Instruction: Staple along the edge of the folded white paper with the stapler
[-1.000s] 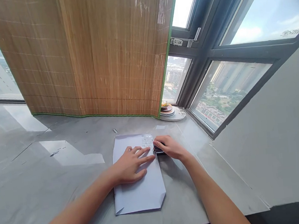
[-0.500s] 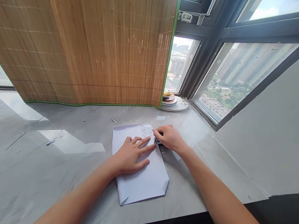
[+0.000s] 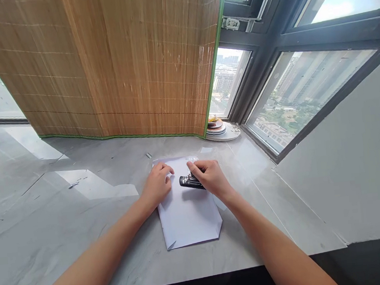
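Note:
White paper (image 3: 191,223), with folded lower corners, lies on the grey marble-like surface. Many staples (image 3: 193,159) show near its top right. My right hand (image 3: 211,176) is closed round a black stapler (image 3: 191,182), whose end points left over the upper part of the paper. At the paper's upper left edge rests my left hand (image 3: 158,183), its fingers curled together; whether anything is between them is hidden.
A small strip of staples (image 3: 148,155) lies behind the paper. Stacked plates (image 3: 222,132) stand in the window corner. A bamboo blind (image 3: 119,68) hangs at the back. Small loose bits (image 3: 75,184) lie at the left. The surface's front edge (image 3: 190,280) is near.
My left hand has drawn back from the middle of the paper to its left edge and curled its fingers. The stapler in my right hand has moved off the right edge, over the paper.

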The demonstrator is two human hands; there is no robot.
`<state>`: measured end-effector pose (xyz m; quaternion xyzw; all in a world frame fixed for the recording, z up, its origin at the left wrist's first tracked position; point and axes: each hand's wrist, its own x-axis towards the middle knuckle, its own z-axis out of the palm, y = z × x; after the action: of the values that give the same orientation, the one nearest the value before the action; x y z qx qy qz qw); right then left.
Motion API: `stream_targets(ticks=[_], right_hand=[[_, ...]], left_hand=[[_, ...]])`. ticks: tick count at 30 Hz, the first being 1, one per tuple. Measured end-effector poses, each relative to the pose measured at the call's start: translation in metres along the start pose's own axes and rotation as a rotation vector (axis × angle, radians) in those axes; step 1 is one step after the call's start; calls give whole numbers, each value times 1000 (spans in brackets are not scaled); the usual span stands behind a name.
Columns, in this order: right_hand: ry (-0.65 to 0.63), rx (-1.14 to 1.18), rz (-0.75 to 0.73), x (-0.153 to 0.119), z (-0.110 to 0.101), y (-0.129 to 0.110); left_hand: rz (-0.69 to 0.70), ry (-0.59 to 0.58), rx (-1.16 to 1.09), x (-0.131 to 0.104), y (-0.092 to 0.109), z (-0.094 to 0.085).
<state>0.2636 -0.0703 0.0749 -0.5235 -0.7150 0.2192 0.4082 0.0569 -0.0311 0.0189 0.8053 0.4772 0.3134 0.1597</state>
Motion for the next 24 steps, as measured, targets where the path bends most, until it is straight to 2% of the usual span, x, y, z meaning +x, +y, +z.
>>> stream_targets(ticks=[5,10,14,17,20,24], right_hand=[[-163,21,-107,-5,23,-5],[-229,70,-143,-3,27,-3],[-351,176,-175,4,9,14],[-561,341,-116,10,-15,38],[-759,530,-18,15,-34,61],[-832,621,16,17,-42,71]], left_hand=[[-5,-63,-96,6,-16,6],[-13,-58,-152,9,-21,3],[-23,-47,-204,10,-24,-1],[-59,-40,-219,11,-26,-3],[-180,-19,-290,11,-26,-5],[-298,28,-500,14,-26,-7]])
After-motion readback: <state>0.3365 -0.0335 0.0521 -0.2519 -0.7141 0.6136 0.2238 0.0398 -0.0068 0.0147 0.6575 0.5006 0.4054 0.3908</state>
